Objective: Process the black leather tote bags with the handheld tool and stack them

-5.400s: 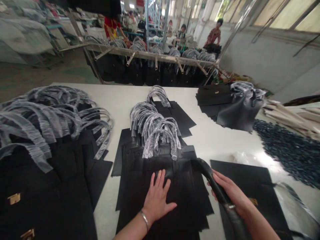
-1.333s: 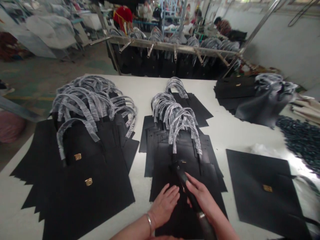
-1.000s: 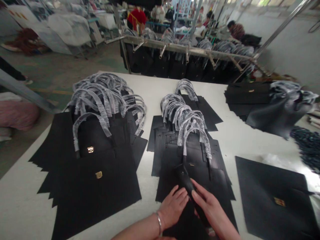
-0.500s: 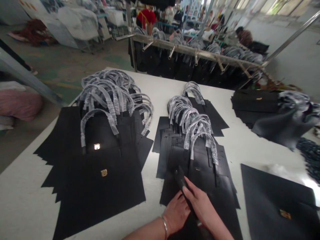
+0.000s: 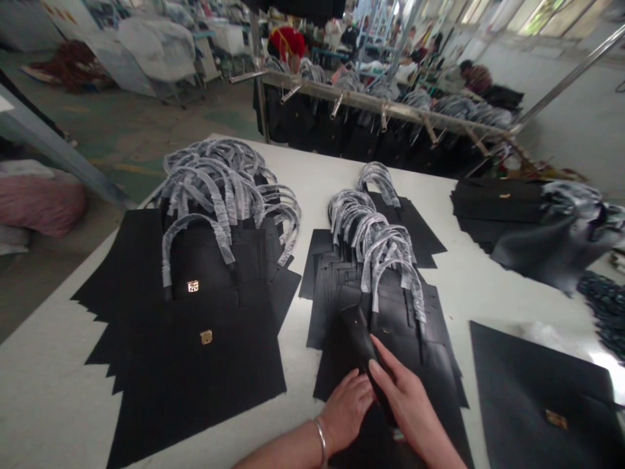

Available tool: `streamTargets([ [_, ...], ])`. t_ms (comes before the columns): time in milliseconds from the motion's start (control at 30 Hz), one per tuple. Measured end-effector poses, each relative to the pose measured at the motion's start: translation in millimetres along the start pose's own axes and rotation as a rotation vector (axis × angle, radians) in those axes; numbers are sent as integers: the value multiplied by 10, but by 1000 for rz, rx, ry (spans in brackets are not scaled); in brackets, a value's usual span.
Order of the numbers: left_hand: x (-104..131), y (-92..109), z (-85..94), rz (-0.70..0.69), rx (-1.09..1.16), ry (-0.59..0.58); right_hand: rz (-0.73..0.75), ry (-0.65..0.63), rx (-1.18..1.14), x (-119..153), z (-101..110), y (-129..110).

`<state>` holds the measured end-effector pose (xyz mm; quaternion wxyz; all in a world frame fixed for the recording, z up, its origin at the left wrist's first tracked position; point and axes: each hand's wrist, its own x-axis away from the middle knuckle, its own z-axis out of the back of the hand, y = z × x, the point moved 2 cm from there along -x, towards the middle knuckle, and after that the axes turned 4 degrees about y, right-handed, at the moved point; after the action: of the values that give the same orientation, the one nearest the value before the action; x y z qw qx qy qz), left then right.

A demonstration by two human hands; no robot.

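My right hand [image 5: 407, 400] is closed around a long black tool [image 5: 364, 345], held slanting over the middle pile of black leather panels [image 5: 439, 384]. Beside it my left hand [image 5: 346, 407], with a silver bangle at the wrist, rests on the same pile close to the tool's lower part; its fingertips are partly hidden there, and I cannot make out whether they grip anything. Plastic-wrapped handles [image 5: 398, 260] arch from the upper part of the pile. To the left lies another pile of black panels [image 5: 195, 384] with wrapped handles and gold clasps [image 5: 206, 337].
On the white table [image 5: 293, 417], a black panel with a clasp [image 5: 541, 391] lies at right, and more black pieces [image 5: 502, 202] at the back right. A metal rack [image 5: 361, 98] with hanging bags stands behind. A person in red [image 5: 287, 42] bends beyond it.
My right hand has moved slightly right, and the black tool's upper end has risen and turned to show a broader face. My left hand has stayed almost in place.
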<state>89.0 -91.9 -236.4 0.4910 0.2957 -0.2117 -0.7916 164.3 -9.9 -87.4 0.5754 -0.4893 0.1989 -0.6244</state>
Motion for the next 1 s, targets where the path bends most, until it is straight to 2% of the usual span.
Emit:
streamTargets([
  [100,-66,-50,119,182,117,100,-165,47,-122,302,347,165],
  [200,-200,-177,317,491,84,283,-320,116,-218,553,639,425],
  [267,-313,-276,457,651,87,384,-384,175,-265,690,764,600],
  [300,-371,-325,515,711,130,395,-408,211,-288,757,810,680],
  [367,-485,-401,604,802,277,345,-452,264,-358,897,881,819],
  [467,-662,-388,729,826,490,223,-516,327,-445,1128,995,979],
  [533,-813,-247,876,738,585,168,-541,400,-473,1281,1102,1067],
  [600,-987,8,1108,633,783,139,-553,478,-506,1422,1213,1150],
  [700,-1237,546,1575,497,1201,101,-574,546,-576,1596,1331,1277],
  [767,-1364,932,1843,442,1337,37,-586,561,-618,1680,1373,1361],
  [800,-1415,1112,1923,420,1371,0,-585,564,-636,1713,1389,1402],
  [833,-1459,1274,1953,404,1399,-34,-582,565,-650,1739,1405,1442],
  [900,-1533,1515,1849,386,1443,-81,-563,577,-667,1778,1445,1510],
  [967,-1566,1605,1545,391,1416,-74,-517,623,-652,1804,1496,1548],
  [1000,-1553,1586,1344,394,1352,-54,-500,645,-626,1814,1520,1554],
])
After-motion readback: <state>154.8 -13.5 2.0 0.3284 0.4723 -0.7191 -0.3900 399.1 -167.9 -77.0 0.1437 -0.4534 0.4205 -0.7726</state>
